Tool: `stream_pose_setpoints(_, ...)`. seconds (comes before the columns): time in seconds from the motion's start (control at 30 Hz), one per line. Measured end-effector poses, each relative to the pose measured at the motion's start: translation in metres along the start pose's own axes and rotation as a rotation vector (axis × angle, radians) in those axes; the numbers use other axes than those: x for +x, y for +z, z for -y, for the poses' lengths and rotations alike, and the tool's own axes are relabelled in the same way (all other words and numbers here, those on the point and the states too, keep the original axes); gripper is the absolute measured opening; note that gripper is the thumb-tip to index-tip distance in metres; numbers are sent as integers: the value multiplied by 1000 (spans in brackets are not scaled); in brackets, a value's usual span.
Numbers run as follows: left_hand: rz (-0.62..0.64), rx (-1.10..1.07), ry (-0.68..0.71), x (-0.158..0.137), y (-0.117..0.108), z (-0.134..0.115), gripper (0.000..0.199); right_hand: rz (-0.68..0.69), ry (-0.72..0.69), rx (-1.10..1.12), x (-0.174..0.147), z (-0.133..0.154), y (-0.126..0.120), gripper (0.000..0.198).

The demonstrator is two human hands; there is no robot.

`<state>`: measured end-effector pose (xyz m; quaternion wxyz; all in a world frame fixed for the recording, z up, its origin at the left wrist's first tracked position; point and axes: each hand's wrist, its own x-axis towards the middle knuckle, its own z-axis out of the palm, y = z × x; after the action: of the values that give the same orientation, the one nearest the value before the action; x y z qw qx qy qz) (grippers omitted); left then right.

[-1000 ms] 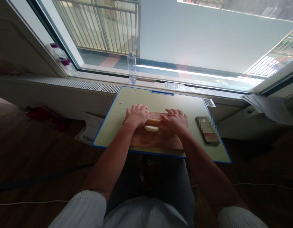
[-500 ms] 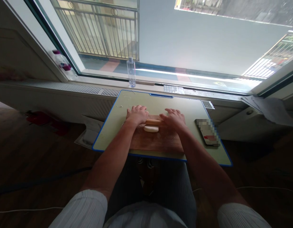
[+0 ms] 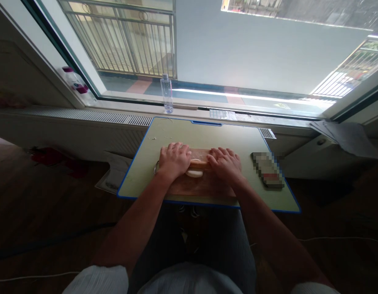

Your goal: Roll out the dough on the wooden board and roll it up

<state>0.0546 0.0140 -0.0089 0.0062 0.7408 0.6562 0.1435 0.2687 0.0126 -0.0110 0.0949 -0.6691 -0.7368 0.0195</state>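
A wooden rolling pin (image 3: 199,164) lies crosswise over a flat piece of pale dough (image 3: 194,173), which shows mostly on the near side, with a thin edge beyond the pin. My left hand (image 3: 175,158) is closed over the pin's left end. Over its right end lies my right hand (image 3: 225,162), fingers curled forward and down. Both hands hide the pin's ends. Beneath them is a brown wooden cutting board (image 3: 204,188), with a metal ring (image 3: 156,167) at its left edge.
The board rests on a small light-green table (image 3: 241,136) with blue edging. A phone (image 3: 267,170) lies at its right side. White crumbs (image 3: 154,138) dot the far left. Behind, a clear bottle (image 3: 167,94) stands on the windowsill, and another bottle (image 3: 75,81) is by the window frame.
Both hands and the rolling pin have come nearer to my body, over the dough. More of the board's far part shows, and a strip of dough now appears beyond the pin.
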Motion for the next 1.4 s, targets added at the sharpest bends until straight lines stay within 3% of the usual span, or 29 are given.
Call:
stream_pose_setpoints(0.2,-48,10,9,-14,0,-2,44,-36,53,-14,-15,2,4,58)
stream_pose_setpoints(0.7,-105,-45,44,-45,-4,-5,46,-83,25,14,-45,3,3,60)
stream_pose_setpoints(1.4,-66,-102,92,-81,-12,-4,52,-114,-21,39,-91,4,1,62)
